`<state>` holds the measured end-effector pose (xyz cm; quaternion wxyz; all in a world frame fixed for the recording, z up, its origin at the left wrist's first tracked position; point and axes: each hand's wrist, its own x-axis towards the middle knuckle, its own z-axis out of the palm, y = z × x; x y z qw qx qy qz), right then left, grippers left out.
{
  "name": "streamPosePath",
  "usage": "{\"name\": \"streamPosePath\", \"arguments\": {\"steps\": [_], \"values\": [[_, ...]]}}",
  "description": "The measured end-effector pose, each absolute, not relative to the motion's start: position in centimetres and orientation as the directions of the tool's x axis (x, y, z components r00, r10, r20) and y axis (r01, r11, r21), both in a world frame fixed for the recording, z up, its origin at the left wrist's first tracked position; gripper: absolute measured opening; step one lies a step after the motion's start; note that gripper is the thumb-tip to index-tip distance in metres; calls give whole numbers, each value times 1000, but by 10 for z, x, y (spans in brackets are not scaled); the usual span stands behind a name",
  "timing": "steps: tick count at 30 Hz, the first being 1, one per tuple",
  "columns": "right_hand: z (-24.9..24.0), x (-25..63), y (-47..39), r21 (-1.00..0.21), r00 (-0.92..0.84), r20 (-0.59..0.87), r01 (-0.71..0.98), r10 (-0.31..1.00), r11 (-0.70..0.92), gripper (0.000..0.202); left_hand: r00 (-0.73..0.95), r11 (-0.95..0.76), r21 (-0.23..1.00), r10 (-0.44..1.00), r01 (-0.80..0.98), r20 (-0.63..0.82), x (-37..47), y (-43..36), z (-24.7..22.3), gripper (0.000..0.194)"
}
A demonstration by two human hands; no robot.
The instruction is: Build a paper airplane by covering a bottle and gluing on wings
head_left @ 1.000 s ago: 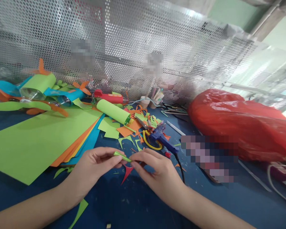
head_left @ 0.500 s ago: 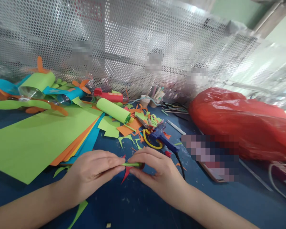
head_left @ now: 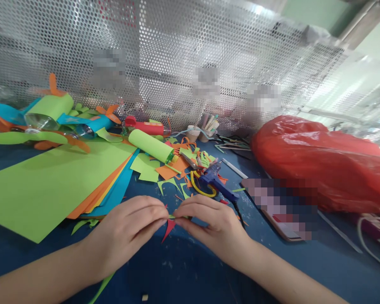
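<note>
Between my two hands is a narrow green paper piece [head_left: 171, 217], mostly covered by the fingers. My left hand [head_left: 133, 230] pinches its left end, and my right hand [head_left: 210, 221] grips the right end, fingertips close together. Just below the fingertips a pointed red paper scrap [head_left: 168, 230] shows; whether it touches the hands I cannot tell. Beyond the right hand lie a blue glue gun [head_left: 220, 185] with a black cord and scissors with yellow handles [head_left: 194, 185]. A bottle wrapped in green paper [head_left: 150, 145] rests on its side farther back.
Stacked coloured paper sheets [head_left: 47, 185] cover the left of the blue table [head_left: 183, 274]. Behind them stand paper-covered bottle models [head_left: 50, 112]. Paper scraps [head_left: 169, 171] spread mid-table. A phone [head_left: 285, 226] and a large red plastic bag [head_left: 319, 164] lie at right; a perforated metal screen [head_left: 177, 55] rises behind.
My hands have drawn slightly closer around the green paper piece, so less of it shows between the fingertips. Other things on the table stay put.
</note>
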<state>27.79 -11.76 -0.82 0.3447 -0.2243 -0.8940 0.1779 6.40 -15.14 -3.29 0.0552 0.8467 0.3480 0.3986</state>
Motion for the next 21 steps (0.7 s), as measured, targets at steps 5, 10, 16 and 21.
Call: {"name": "streamPosePath", "arguments": {"steps": [5,10,16,21], "values": [[-2,283,-114,-401,-650,565,321,508,858,10,411,-717,369,661,591,627,62,-148,-31,8],[-1,285,-112,-371,-674,541,347,504,861,9,382,-678,437,712,591,589,63,-145,-30,7],[-4,287,-108,-404,-662,501,390,557,827,5,369,-629,488,765,605,528,59,-140,-29,6],[-5,287,-108,-404,-697,444,406,564,820,3,402,-619,513,782,595,477,56,-138,-36,8]]}}
